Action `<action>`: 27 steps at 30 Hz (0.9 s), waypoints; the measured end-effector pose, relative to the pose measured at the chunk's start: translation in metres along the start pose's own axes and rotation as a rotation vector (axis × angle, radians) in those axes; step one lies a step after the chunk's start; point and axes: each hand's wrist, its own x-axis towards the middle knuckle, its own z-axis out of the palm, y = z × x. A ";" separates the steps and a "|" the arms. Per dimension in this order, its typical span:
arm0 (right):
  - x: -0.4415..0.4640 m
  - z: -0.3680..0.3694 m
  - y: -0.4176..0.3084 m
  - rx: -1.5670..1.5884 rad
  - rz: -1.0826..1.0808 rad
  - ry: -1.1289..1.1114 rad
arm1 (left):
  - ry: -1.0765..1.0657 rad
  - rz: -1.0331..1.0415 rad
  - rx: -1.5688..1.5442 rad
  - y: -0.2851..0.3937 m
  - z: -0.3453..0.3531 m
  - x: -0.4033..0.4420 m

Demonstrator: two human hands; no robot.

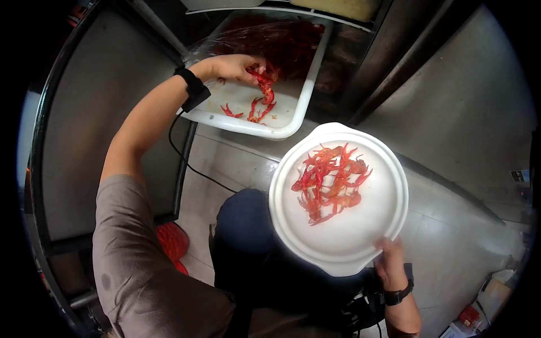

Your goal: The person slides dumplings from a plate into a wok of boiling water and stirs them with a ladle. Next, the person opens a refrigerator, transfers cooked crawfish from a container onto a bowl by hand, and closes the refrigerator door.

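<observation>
My left hand [239, 67] reaches into a white plastic tub [307, 96], its fingers closed on a red crayfish [266, 90]. Loose crayfish pieces, among them a claw [230, 111], lie on the tub's bottom near its front wall. Farther back in the tub is a dark red heap of crayfish [282, 42], partly under clear plastic film [220, 44]. My right hand [390, 258] grips the lower right rim of a round white dish [282, 225]. Several red crayfish [329, 180] sit together in that dish, which is held over my knee.
An open door panel [107, 112] stands to the left of the tub. Above the tub is a shelf edge [293, 10]. A black cable [194, 163] hangs from my left wrist. Something red [172, 245] rests on the tiled floor [211, 149], and boxes [490, 298] stand at lower right.
</observation>
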 end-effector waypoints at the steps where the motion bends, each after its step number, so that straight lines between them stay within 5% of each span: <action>1: 0.000 -0.002 0.000 0.013 0.021 -0.023 | -0.017 0.056 -0.055 0.002 -0.004 0.001; 6: -0.002 0.000 0.000 0.030 0.024 -0.004 | -0.131 0.256 -0.348 0.082 0.004 -0.022; 9: -0.002 0.003 -0.001 0.062 0.005 0.007 | -0.340 0.365 -0.205 0.132 0.025 -0.025; 12: 0.005 -0.010 0.008 0.030 0.017 0.000 | -0.534 0.308 -0.218 0.162 0.038 -0.013; 13: 0.007 -0.014 0.010 -0.012 0.038 -0.009 | -0.434 0.166 -0.227 0.151 0.030 -0.003; 15: 0.010 -0.015 0.013 -0.005 0.016 -0.008 | -0.272 0.069 0.100 0.093 0.019 0.034; 17: 0.012 -0.020 0.015 0.015 -0.015 0.002 | -0.345 -0.145 0.563 0.053 0.024 0.044; 19: 0.010 -0.025 0.012 -0.041 0.022 0.014 | -0.376 0.008 0.792 -0.008 0.034 0.053; 23: 0.001 -0.002 0.007 0.047 -0.014 0.098 | -0.558 0.087 1.250 -0.001 0.070 0.051; 27: 0.004 -0.012 0.007 -0.013 -0.008 0.047 | -0.308 0.169 1.322 -0.035 0.082 0.059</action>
